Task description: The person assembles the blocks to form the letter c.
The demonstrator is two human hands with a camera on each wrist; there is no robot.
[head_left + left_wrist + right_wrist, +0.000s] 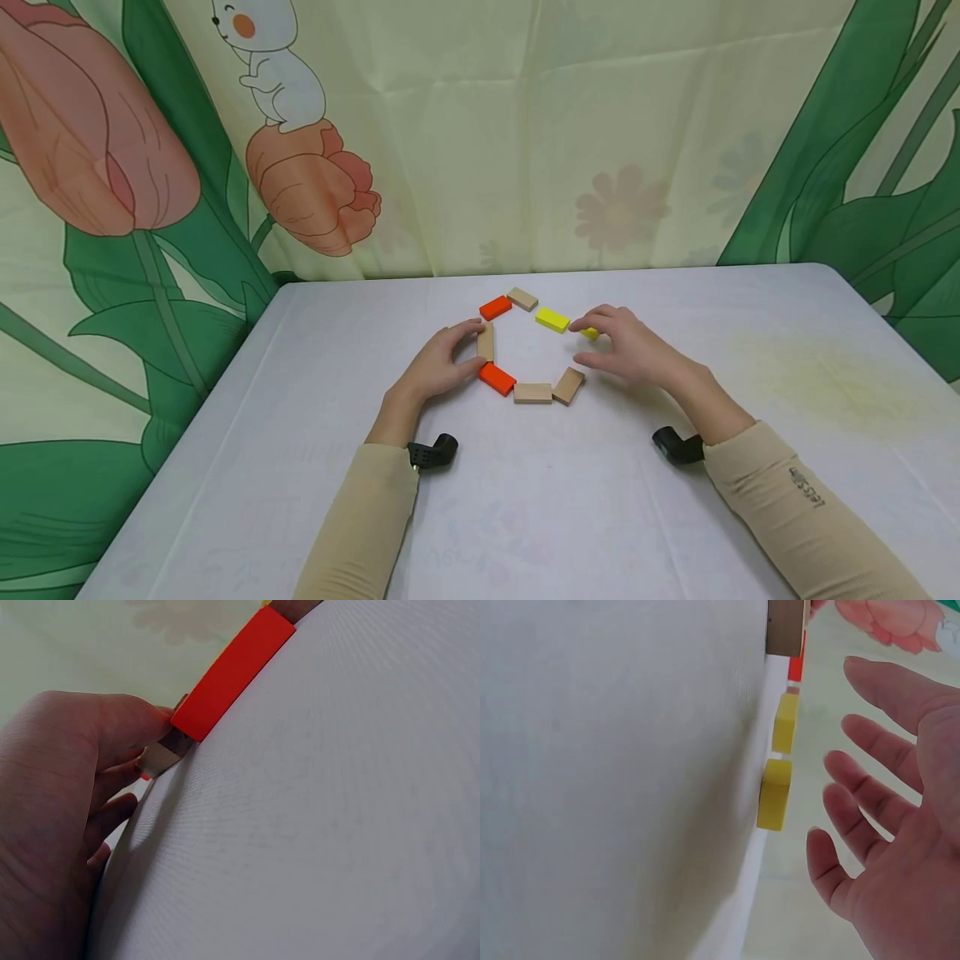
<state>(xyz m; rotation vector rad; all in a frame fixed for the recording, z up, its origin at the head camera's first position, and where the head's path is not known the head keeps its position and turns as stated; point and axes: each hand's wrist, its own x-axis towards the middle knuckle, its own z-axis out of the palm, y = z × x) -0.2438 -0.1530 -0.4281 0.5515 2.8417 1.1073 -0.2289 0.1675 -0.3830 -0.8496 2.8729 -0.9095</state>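
Note:
Several small blocks lie in a ring on the table. On the ring's left side my left hand (441, 362) pinches a plain wooden block (486, 342) lengthwise, index finger at its far end and thumb at the near end. That thumb is right beside a red block (234, 673). My right hand (630, 346) hovers at the ring's right side, fingers spread and holding nothing. In the head view it partly covers a yellow block (589, 333); the right wrist view shows that block (774, 795) apart from the fingers. A second yellow block (552, 320) lies just left of it.
At the back are another red block (495, 307) and a wooden block (522, 299). Two wooden blocks, one straight (532, 393) and one slanted (568, 386), form the near side. A white cloth covers the table (525, 500); a printed curtain (480, 167) hangs behind.

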